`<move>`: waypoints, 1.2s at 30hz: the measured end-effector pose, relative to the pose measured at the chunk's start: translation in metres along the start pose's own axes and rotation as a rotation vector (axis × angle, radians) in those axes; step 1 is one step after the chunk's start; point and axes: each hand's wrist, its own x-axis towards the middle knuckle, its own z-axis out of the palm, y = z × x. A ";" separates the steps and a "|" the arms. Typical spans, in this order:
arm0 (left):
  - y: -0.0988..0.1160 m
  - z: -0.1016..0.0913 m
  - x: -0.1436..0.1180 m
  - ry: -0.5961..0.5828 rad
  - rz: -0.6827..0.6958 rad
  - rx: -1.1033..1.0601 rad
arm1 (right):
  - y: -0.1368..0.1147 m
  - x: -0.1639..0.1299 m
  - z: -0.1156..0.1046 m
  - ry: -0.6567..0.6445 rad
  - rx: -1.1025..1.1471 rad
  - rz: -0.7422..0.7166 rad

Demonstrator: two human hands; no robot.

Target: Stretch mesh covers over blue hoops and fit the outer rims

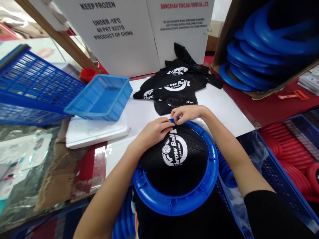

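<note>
At the desk's near edge a blue ring (174, 199) lies flat, black mesh net (174, 156) stretched over it, its "Throw Ball" lettering running away from the person. Left hand (154, 131) and right hand (186, 113), fingers closed, pinch the net at the ring's far rim.

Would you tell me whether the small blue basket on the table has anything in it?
No, the small blue basket shows only its bare floor, tilted against the larger blue crate.

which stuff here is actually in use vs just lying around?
In use: left hand, right hand, blue ring, black net.
Lying about: net pile, blue tray, blue crate, red cup, cardboard boxes.
</note>
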 end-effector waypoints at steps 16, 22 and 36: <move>0.003 -0.027 -0.013 0.129 -0.603 0.192 | 0.002 -0.039 0.013 0.734 -0.193 0.004; 0.045 -0.021 -0.062 0.171 -0.911 -0.162 | 0.006 -0.053 0.012 0.815 -0.263 0.149; 0.182 0.004 -0.056 -0.324 -0.723 0.191 | 0.000 -0.037 0.017 0.180 -0.130 0.011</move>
